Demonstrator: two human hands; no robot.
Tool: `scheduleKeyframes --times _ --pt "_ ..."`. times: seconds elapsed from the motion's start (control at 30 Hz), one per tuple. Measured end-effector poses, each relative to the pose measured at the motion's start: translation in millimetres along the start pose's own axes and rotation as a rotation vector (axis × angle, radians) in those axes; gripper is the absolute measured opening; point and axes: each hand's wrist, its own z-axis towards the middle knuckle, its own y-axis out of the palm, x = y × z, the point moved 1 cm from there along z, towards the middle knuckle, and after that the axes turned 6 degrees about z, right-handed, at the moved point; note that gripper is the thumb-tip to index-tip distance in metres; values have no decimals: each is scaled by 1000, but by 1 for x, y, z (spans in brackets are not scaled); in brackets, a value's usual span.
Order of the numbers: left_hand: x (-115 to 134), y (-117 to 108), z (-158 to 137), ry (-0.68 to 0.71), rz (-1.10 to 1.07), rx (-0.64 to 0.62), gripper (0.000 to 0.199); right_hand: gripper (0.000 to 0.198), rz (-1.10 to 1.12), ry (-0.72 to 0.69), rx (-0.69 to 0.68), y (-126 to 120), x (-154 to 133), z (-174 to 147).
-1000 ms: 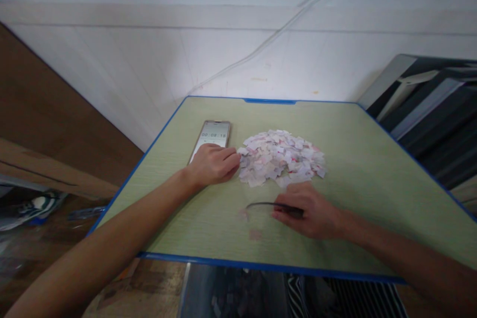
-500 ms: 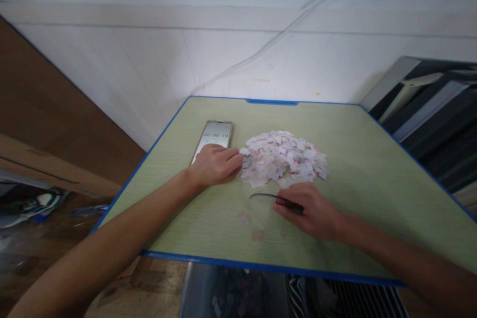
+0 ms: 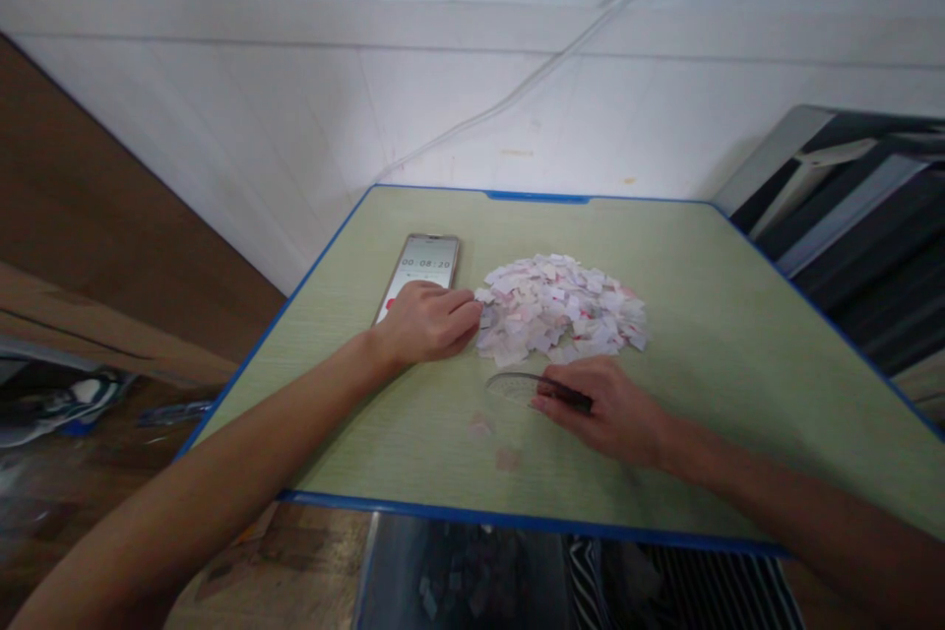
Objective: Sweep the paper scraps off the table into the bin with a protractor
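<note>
A heap of small torn paper scraps (image 3: 561, 305), mostly white with some pink, lies on the pale green table top (image 3: 694, 315). My left hand (image 3: 432, 320) rests with curled, closed fingers at the heap's left edge; what the fingertips hold, if anything, is hidden. It covers the lower part of a phone (image 3: 428, 261) whose screen shows a running timer. In front of the heap, my right hand (image 3: 598, 404) grips a small dark-handled tool (image 3: 513, 382) with a thin, curved head that looks perforated. The head points left, just above the table.
Two loose pinkish scraps (image 3: 508, 459) lie near the table's front. A blue edge (image 3: 443, 513) borders the table, with a white wall (image 3: 458, 98) behind it. Below the front edge is a clear bin (image 3: 472, 581) with paper bits. Dark folded furniture (image 3: 871, 197) stands at the right.
My right hand has shifted slightly left and turned the tool, so more of its head's face shows. The left hand stays in place. The phone's timer has advanced one second.
</note>
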Motion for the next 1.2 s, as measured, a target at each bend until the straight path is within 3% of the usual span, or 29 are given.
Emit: scheduleKeyframes --times 0.2,0.53,0.77,0.93,1.0,1.2 --pt "1 0 1 13 8 -16 32 24 -37 -45 -58 12 -17 -5" --pt "4 2 2 38 16 -29 32 25 -49 -177 -289 20 -42 -18" --pt "4 2 2 38 15 -8 33 31 -41 -327 -261 21 -39 -22" --pt "5 0 3 59 30 -22 30 26 -8 -185 -195 15 -39 -19" --pt "5 0 3 61 30 -22 29 23 -18 -188 -167 15 -40 -19" --pt "4 -1 2 61 27 -40 30 30 -226 -521 15 13 -34 -19"
